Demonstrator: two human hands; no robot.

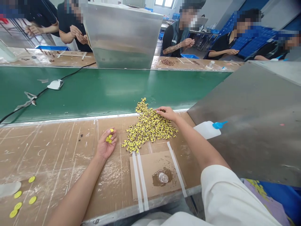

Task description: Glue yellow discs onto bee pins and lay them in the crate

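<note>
A heap of small yellow parts (148, 127) lies on the tape-covered brown bench (58, 150), spilling onto the edge of the green belt. My right hand (166, 113) rests palm down on the heap's upper right side, its fingers curled among the pieces. My left hand (107, 144) lies palm up on the bench left of the heap, fingers loosely curled round a few yellow parts (109, 138).
A white bottle with a blue cap (208, 128) lies right of the heap beside a steel housing (254, 119). A cardboard sheet with a brown glue puddle (162, 177) sits near the front edge. Yellow discs (22, 199) lie at left. The green conveyor belt (105, 89) carries a black cable; several people work opposite.
</note>
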